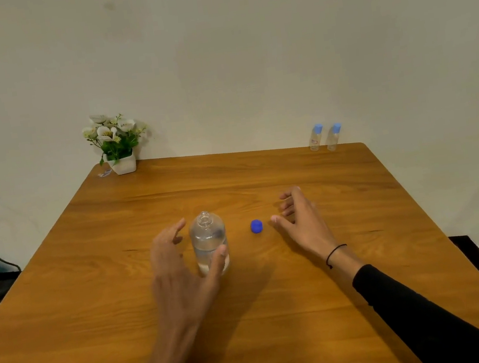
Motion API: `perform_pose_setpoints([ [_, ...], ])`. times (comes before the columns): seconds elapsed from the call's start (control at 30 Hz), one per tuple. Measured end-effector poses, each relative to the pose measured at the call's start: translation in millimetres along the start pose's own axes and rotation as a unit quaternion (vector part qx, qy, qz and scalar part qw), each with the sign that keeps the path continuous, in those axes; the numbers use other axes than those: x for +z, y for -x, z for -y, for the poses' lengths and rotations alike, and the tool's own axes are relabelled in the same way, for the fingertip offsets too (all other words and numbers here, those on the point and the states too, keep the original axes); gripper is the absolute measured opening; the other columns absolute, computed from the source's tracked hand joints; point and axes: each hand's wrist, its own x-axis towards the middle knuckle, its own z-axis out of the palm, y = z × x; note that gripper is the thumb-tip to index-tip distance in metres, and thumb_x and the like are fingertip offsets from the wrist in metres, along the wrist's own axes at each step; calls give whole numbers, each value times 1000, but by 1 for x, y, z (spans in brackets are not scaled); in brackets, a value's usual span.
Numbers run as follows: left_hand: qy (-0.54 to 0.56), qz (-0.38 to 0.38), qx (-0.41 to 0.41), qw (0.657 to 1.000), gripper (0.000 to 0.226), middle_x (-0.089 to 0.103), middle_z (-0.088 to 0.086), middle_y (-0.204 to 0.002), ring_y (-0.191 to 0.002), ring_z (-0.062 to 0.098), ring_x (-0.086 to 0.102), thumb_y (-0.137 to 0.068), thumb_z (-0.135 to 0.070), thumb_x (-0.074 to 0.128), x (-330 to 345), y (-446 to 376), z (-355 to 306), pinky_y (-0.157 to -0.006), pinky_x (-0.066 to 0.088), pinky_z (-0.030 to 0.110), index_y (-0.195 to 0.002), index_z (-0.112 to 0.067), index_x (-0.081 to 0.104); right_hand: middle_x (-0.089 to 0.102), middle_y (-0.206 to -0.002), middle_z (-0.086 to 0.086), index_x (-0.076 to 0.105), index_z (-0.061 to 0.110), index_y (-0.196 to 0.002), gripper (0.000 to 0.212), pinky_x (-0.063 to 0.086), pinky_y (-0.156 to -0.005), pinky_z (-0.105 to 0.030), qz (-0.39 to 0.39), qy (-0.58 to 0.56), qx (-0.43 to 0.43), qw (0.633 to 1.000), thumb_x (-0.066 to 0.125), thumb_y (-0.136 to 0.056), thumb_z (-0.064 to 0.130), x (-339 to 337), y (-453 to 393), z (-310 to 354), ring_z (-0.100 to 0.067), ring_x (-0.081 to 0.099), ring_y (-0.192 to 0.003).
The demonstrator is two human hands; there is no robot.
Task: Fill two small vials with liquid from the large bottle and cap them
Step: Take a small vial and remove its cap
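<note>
The uncapped large clear glass bottle (208, 241) stands at bench (280, 313) centre, its blue cap (256, 226) at three o'clock. The left hand (179, 268) cups it loosely; the right hand (301, 219) hovers spread, empty. The two capped small clear vials (324, 137) wait at one o'clock. The bottle is likely heavy, slippery and breakable: grip mid-body.

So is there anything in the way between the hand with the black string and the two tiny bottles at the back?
Nothing visible: bare wooden table lies between the right hand and the two small clear blue-capped vials at the far edge.
</note>
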Motion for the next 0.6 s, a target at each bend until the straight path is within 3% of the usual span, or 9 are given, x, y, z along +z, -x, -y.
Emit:
perform_pose_setpoints([
  [0.1, 24, -129, 169, 977, 44, 64, 18, -124, -113, 24, 60, -91, -31, 75, 3, 16, -27, -89, 56, 43, -125, -8, 60, 59, -108, 8, 48, 30, -121, 39, 56, -76, -25, -31, -13, 11, 999, 76, -94, 33, -14, -6, -9, -9, 65, -95],
  [0.2, 96, -58, 220, 969, 23, 68, 7, -106, -99, 15, 63, -95, -26, 72, 26, 26, -57, -82, 56, 32, -113, -13, 66, 59, -109, 7, 49, 29, -120, 36, 49, -71, -18, -46, -32, 19, 998, 75, -95, 29, -24, -10, -18, -8, 66, -93],
  [0.27, 118, 48, 188, 974, 21, 65, -5, -104, -95, 7, 60, -98, -32, 67, 52, 22, -73, -80, 54, 27, -111, -16, 68, 60, -107, 6, 50, 27, -119, 34, 49, -70, -18, -54, -42, 20, 997, 75, -96, 27, -29, -12, -23, -7, 66, -91],
  [0.37, 99, 165, 88, 977, 22, 62, -16, -109, -99, 2, 59, -100, -41, 62, 98, -3, -93, -82, 57, 30, -117, -29, 64, 62, -104, 5, 53, 26, -116, 30, 56, -71, -24, -75, -56, 22, 995, 74, -95, 29, -32, -17, -32, -10, 66, -89],
  [0.5, 150, 180, -7, 972, 14, 66, -15, -101, -93, 4, 64, -96, -35, 68, 165, -47, -105, -80, 62, 38, -108, -31, 63, 64, -103, 3, 56, 25, -113, 21, 60, -76, -32, -95, -70, 55, 991, 71, -98, 26, -37, -32, -47, -13, 65, -89],
  [0.6, 168, 191, -66, 965, 17, 70, -11, -103, -96, 8, 68, -98, -30, 70, 205, -79, -114, -85, 62, 35, -114, -26, 64, 65, -99, 1, 55, 21, -113, 22, 56, -72, -28, -117, -80, 78, 987, 71, -98, 24, -42, -59, -58, -14, 65, -88],
])
